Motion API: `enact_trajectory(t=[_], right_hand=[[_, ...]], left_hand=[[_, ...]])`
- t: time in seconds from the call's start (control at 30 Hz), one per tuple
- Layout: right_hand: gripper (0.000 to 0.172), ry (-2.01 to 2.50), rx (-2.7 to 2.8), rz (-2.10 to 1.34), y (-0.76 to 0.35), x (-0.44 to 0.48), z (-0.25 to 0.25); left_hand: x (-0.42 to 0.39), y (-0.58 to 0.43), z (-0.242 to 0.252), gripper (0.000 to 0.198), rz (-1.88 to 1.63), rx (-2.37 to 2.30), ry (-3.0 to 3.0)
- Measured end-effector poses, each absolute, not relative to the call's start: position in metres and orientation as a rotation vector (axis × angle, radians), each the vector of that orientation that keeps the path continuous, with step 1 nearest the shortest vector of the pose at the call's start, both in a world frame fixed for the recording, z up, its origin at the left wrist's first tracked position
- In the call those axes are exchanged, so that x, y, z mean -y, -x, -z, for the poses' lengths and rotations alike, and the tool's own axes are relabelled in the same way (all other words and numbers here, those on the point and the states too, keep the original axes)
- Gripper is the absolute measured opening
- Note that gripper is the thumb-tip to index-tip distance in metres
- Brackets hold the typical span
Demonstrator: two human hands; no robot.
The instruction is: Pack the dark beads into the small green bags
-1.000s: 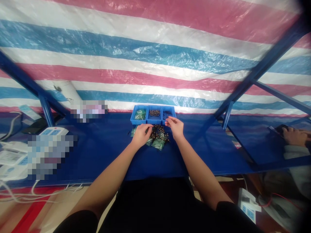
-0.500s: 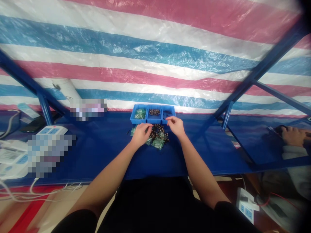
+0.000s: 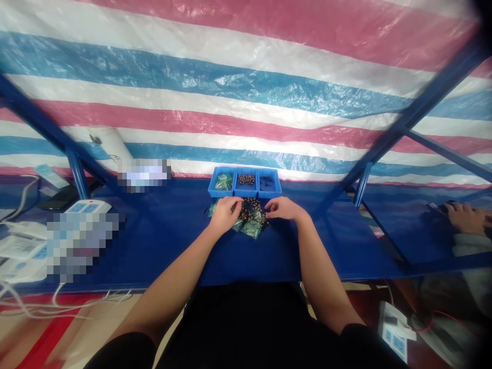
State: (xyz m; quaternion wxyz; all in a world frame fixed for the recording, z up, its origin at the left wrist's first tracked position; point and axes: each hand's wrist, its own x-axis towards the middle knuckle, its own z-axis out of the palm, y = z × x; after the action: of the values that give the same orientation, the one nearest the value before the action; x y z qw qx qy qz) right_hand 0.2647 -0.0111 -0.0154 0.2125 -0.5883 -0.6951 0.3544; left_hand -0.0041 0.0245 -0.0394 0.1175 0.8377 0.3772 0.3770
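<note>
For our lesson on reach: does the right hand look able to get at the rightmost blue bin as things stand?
Probably yes: the right hand is just in front of the bin, whose top is open, with nothing visible between them. The left hand is off to the left, by the pile.

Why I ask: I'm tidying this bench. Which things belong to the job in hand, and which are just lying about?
Likely the job's:
mixed pile between left hand and right hand
left blue bin, holding green packets
middle blue bin, holding small parts
right blue bin, holding dark pieces

Likely just lying about:
white power strips, left
white cylinder, back left
dark flat object
</note>
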Motion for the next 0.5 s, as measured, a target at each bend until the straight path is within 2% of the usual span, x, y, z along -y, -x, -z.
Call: enact_trajectory(t=[0.23, 0.5], right_hand=[[0.015, 1.676, 1.96, -0.692, -0.249, 0.005, 0.027], [0.007, 1.615, 1.982, -0.72, -0.244, 0.007, 0.026]], left_hand=[[-0.024, 0.004, 0.039, 0.025, -1.107, -1.098, -2.444], [-0.023, 0.004, 0.038, 0.023, -1.121, -1.093, -2.449]])
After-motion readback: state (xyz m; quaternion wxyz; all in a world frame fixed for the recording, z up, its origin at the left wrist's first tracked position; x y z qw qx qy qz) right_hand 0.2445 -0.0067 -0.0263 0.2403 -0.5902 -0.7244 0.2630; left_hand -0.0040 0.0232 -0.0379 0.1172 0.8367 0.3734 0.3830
